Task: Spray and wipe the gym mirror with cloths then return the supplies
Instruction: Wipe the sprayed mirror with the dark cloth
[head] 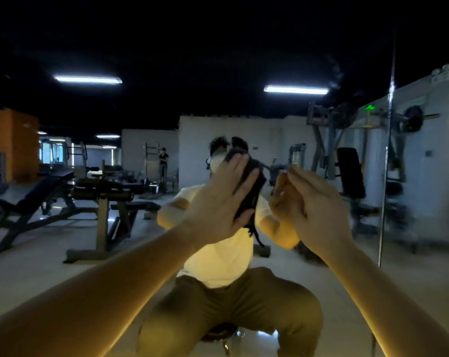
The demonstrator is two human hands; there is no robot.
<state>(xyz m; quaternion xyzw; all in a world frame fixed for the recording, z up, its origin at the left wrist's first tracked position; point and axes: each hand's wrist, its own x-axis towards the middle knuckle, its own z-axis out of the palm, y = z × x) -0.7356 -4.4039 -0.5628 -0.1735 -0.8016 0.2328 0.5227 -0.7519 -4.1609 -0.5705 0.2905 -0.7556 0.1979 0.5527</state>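
Black padded benches (51, 186) fill the left of the mirror (51, 266), with pale reflected floor open below them. The left hand (218, 202), fingers spread flat, presses the dark cloth (254, 194) against the glass. Just beside it the right hand (318, 204) hangs, fingers loosely extended. A vertical panel seam (388, 150) runs far right.

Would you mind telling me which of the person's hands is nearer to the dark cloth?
Left. The left hand presses flat on the dark cloth against the mirror; the right hand is to the cloth's right, apart from it.
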